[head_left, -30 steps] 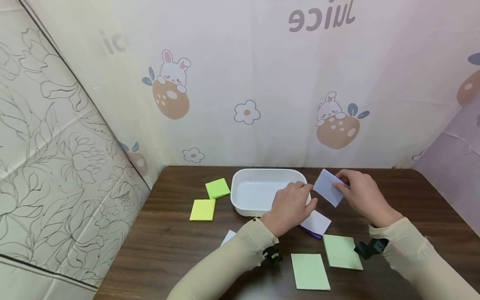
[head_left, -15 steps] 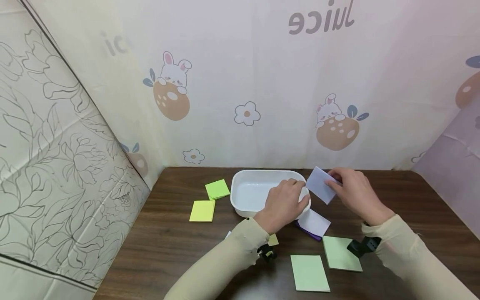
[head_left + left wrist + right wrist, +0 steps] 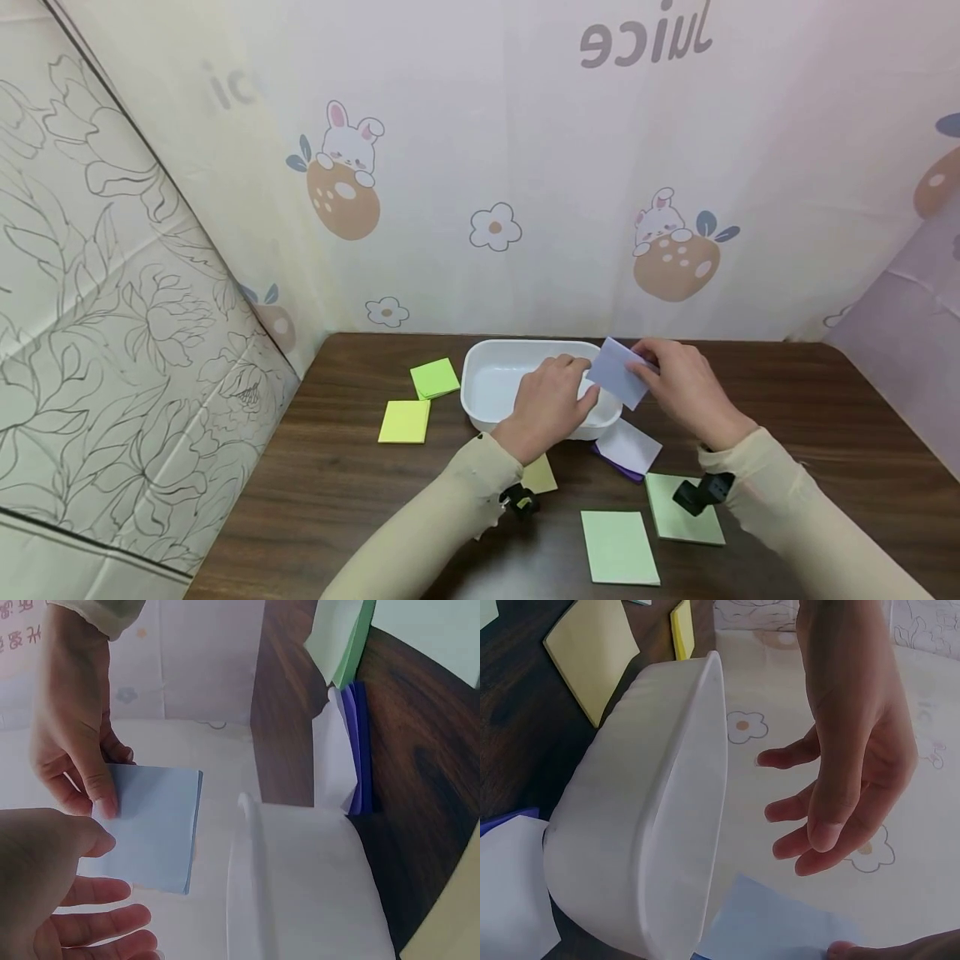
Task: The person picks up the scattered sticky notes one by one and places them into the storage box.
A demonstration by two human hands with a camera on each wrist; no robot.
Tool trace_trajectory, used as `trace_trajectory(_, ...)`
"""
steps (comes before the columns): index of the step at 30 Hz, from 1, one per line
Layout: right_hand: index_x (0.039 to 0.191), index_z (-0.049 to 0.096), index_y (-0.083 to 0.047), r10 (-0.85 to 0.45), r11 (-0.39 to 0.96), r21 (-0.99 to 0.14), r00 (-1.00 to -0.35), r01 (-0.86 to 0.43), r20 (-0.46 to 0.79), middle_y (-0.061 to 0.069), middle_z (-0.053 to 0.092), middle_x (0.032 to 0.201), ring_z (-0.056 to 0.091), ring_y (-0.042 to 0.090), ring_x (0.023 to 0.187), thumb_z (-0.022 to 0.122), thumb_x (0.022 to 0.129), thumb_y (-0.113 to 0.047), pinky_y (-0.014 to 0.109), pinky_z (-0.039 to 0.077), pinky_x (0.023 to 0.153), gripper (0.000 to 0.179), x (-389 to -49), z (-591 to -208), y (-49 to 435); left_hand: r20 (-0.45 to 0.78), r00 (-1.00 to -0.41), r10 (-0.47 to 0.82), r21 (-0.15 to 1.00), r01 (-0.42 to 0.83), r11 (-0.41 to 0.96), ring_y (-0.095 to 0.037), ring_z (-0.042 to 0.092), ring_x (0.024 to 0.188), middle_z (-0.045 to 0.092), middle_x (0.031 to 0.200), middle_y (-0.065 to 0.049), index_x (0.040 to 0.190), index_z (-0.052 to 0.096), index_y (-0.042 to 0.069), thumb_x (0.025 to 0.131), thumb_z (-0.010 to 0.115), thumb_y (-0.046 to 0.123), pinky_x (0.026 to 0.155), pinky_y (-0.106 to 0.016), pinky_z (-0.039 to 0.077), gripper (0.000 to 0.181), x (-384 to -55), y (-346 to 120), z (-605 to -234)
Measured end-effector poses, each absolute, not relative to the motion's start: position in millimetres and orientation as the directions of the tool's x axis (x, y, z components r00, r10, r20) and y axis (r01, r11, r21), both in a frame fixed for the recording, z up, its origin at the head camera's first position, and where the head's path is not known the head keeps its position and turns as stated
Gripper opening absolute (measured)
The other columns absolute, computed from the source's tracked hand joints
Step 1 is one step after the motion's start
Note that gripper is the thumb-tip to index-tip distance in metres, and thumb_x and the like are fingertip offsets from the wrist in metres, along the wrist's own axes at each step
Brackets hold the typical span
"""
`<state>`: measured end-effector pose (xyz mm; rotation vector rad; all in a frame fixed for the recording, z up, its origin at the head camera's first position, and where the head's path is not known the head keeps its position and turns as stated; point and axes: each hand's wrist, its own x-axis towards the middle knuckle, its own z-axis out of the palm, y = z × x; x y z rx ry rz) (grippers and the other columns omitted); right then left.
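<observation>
My right hand point(image 3: 686, 390) pinches a pale blue sticky note pad point(image 3: 619, 375) by its right edge, above the right end of a white plastic tray point(image 3: 486, 385). My left hand point(image 3: 550, 406) hovers over the tray, with its thumb and fingers spread apart and slightly bent. From the right wrist view, a gap separates the left hand point(image 3: 862, 765) from the pad point(image 3: 776, 922). In the left wrist view the left thumb overlaps the pad's near corner point(image 3: 154, 832); the right thumb lies on its face.
White and purple note pads point(image 3: 628, 447) lie against the tray's right front. Nearer are two light green pads point(image 3: 620, 547) and a tan pad point(image 3: 540, 475) partly behind the left wrist. Lime point(image 3: 435, 377) and yellow pads point(image 3: 404, 422) lie left of the tray. A printed curtain hangs behind.
My right hand has carried the blue pad leftward, from beside the tray to above its right end. My left hand has drawn back to the left, off the tray's right rim, uncovering the tan pad.
</observation>
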<state>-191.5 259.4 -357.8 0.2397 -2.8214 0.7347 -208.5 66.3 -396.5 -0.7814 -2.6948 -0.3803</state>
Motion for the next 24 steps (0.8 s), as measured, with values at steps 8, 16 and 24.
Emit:
trace_trajectory(8,0.104,0.069,0.006,-0.128,0.849,-0.467,-0.954,-0.246,0.270,0.023,0.073,0.093,0.066,0.027,0.074,0.068,0.095,-0.008,0.037,0.052,0.061,0.017,-203,-364,253,0.351,-0.821,0.451,0.185,0.533,0.826,-0.015,0.071,0.101,0.073,0.118,0.000,0.124,0.071,0.017,0.099,0.063,0.040,0.068,-0.032,0.058,0.035,-215,56,-398)
trace_trajectory(16,0.105,0.070,0.005,-0.138,0.851,-0.470,-0.963,-0.235,0.231,0.021,0.073,0.094,0.067,0.025,0.075,0.070,0.095,-0.011,0.039,0.054,0.063,0.018,-214,-371,244,0.334,-0.828,0.451,0.194,0.529,0.826,-0.016,0.071,0.100,0.073,0.117,0.000,0.124,0.070,0.017,0.099,0.062,0.038,0.067,-0.032,0.058,0.034,-219,49,-401)
trace_trajectory(24,0.105,0.070,0.004,-0.156,0.866,-0.456,-0.977,-0.207,0.146,0.020,0.073,0.097,0.067,0.024,0.076,0.070,0.094,-0.011,0.041,0.056,0.066,0.019,-223,-383,233,0.321,-0.835,0.447,0.192,0.519,0.833,-0.017,0.071,0.098,0.074,0.114,0.000,0.122,0.071,0.016,0.100,0.061,0.038,0.066,-0.033,0.058,0.033,-224,44,-409)
